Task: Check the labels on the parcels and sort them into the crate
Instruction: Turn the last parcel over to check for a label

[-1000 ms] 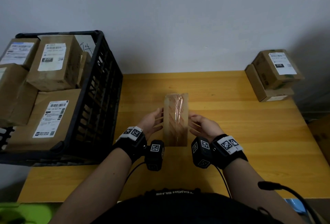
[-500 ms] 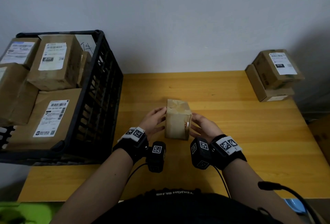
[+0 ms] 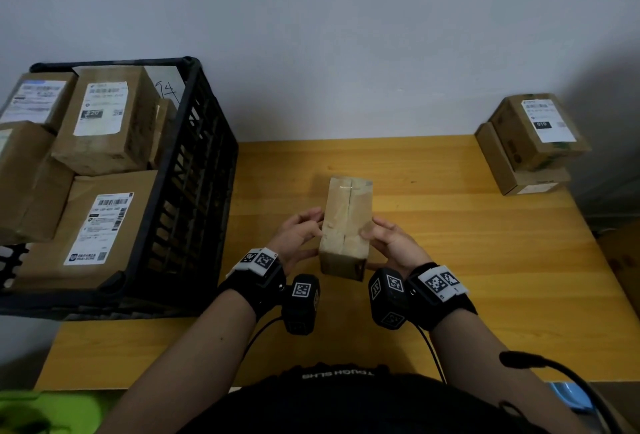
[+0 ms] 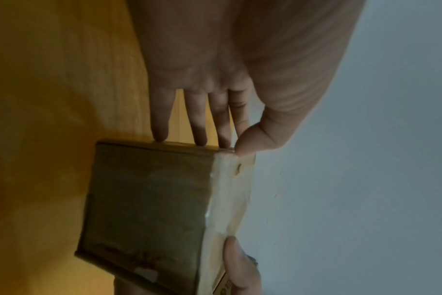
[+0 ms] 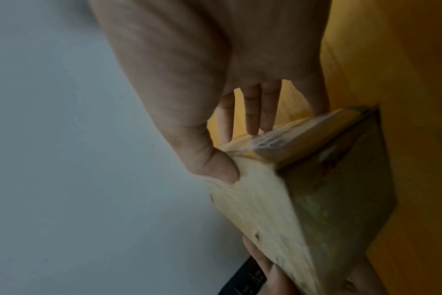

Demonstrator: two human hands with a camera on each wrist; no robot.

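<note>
I hold a brown cardboard parcel (image 3: 346, 222) just above the middle of the table, its taped seam face turned up. No label shows on that face. My left hand (image 3: 308, 231) grips its left side and my right hand (image 3: 379, 238) its right side. In the left wrist view my fingers (image 4: 198, 123) press the side of the parcel (image 4: 149, 199) and the thumb sits on the taped edge. In the right wrist view the thumb lies on the parcel (image 5: 328, 199), and a smudged white print (image 5: 267, 139) shows under the fingers. The black crate (image 3: 194, 115) stands at the left.
Several labelled parcels (image 3: 104, 115) fill the crate, one large flat parcel (image 3: 100, 226) in front. Two stacked boxes (image 3: 540, 132) sit at the far right corner of the yellow wooden table (image 3: 467, 253). A grey wall runs behind it.
I have turned the parcel between my hands: a wrinkled taped face was up, then it stood on end, and now the seam face is up. Both hands stayed at its sides.
</note>
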